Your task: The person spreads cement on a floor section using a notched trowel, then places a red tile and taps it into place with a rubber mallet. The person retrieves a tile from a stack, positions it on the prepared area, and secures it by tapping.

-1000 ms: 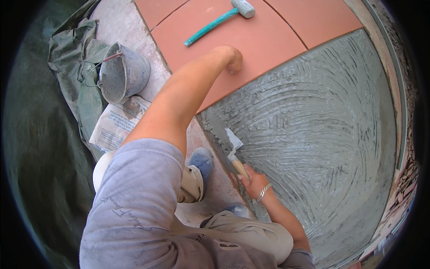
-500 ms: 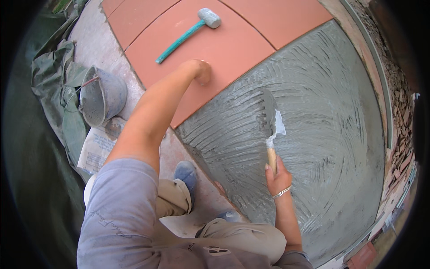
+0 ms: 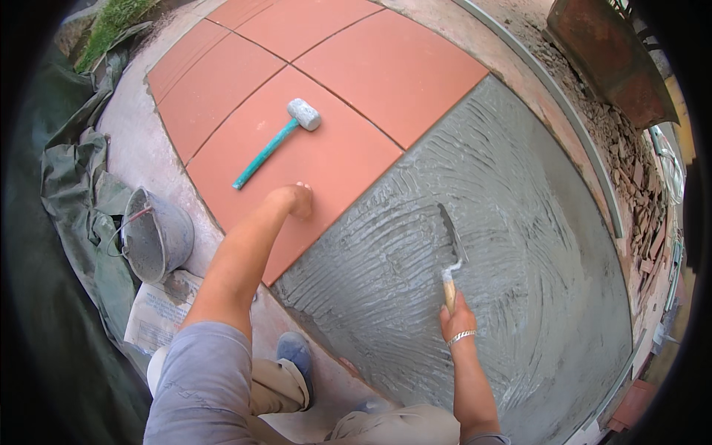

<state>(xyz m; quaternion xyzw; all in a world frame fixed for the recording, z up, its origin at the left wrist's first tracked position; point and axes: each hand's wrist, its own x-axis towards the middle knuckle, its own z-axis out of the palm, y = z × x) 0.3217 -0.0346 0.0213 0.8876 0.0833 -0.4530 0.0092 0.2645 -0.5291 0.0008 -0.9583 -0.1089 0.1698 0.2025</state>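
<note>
My right hand [image 3: 457, 320] grips the wooden handle of a notched trowel [image 3: 451, 231]. Its toothed blade is tilted on edge over the grey mortar bed [image 3: 519, 222], which is combed into curved ridges; whether the teeth touch it is hard to see. My left hand [image 3: 299, 200], closed with its knuckles down, leans on a terracotta-coloured tile [image 3: 348, 152] close to the tile's edge along the mortar. Its fingers are partly hidden. On that same tile, just beyond my left hand, lies a rubber mallet [image 3: 276, 143] with a pale head and teal handle.
More square tiles [image 3: 393, 67] lie beyond, with narrow gaps between. At left are a dirty bucket [image 3: 157, 235], a paper sack [image 3: 157, 315] and a dark green tarp [image 3: 70, 193]. A metal strip [image 3: 552, 93] borders the mortar; broken rubble [image 3: 639, 200] and a rusty metal sheet [image 3: 612, 55] lie outside it.
The view has shifted, so the tiles and mallet appear lower and further left. The trowel blade has turned more edge-on. My left hand still rests on the same tile.
</note>
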